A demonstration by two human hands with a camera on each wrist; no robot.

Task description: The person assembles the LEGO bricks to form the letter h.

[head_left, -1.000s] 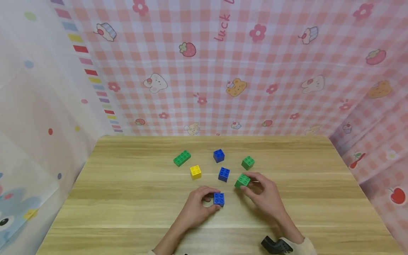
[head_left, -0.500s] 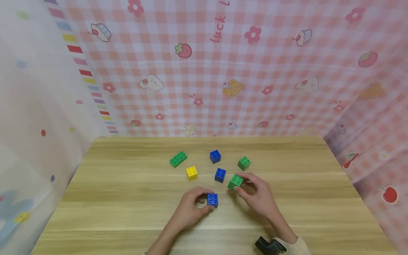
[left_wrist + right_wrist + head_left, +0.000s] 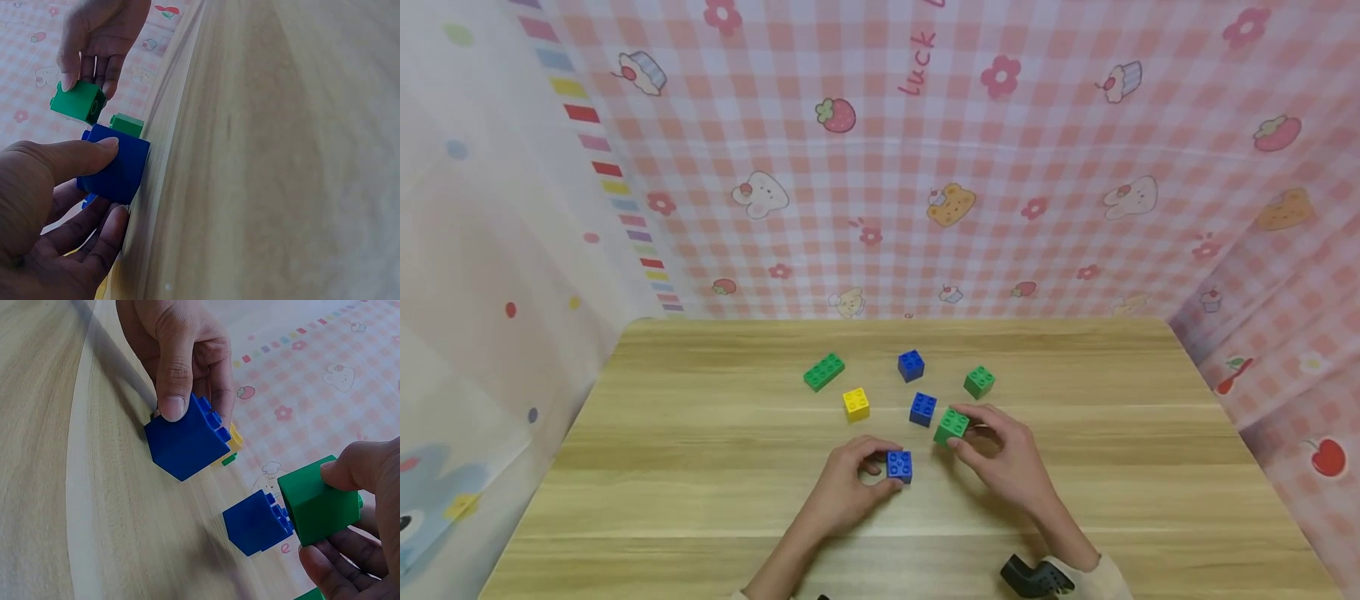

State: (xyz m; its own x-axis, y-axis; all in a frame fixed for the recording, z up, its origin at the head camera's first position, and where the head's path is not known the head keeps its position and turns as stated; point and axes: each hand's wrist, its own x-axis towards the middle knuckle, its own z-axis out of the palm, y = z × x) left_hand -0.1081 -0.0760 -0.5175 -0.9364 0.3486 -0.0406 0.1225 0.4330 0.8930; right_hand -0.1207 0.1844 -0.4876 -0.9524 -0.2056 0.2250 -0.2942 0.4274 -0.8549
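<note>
In the head view my left hand [image 3: 850,487] pinches a blue toy brick [image 3: 899,467] with four studs between thumb and fingers, studs facing up. My right hand [image 3: 1011,462] grips a green brick [image 3: 952,426] of the same shape, up and to the right of the blue one. The two held bricks are apart. The right wrist view shows the green brick [image 3: 320,499] lifted clear of the table, its studs pointing away. Just beyond the right hand's brick lies a loose blue brick [image 3: 922,409].
Behind the hands on the wooden table [image 3: 700,467] lie a yellow brick [image 3: 856,404], a long green brick [image 3: 824,372], another blue brick [image 3: 912,366] and a small green brick [image 3: 979,382]. A checked cloth [image 3: 880,167] hangs at the table's back edge.
The right hand has brought its green brick slightly left, closer to the left hand's blue brick. Both grips stay the same; the camera has shifted a little.
</note>
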